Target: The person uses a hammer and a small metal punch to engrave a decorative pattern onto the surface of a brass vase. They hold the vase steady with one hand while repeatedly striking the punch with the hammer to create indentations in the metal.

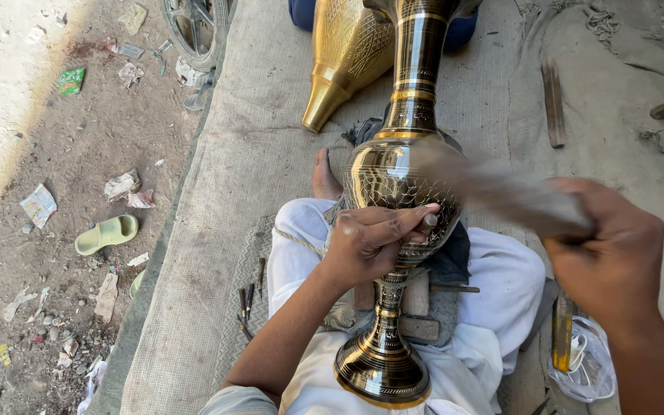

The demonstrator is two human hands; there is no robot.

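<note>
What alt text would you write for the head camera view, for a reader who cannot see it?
A seated person's left hand presses a small tool against a tall engraved brass vase lying across their lap, while the right hand swings a blurred mallet. A second brass vase lies on the burlap mat.

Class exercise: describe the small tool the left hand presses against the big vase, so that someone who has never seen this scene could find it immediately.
Start at the tall dark-and-gold engraved vase lying across the seated person's lap. On its round belly rests the left hand, and from its fingertips pokes a short metal punch. Unlike the spare punches lying on the mat, it is pinched against the vase.
</note>
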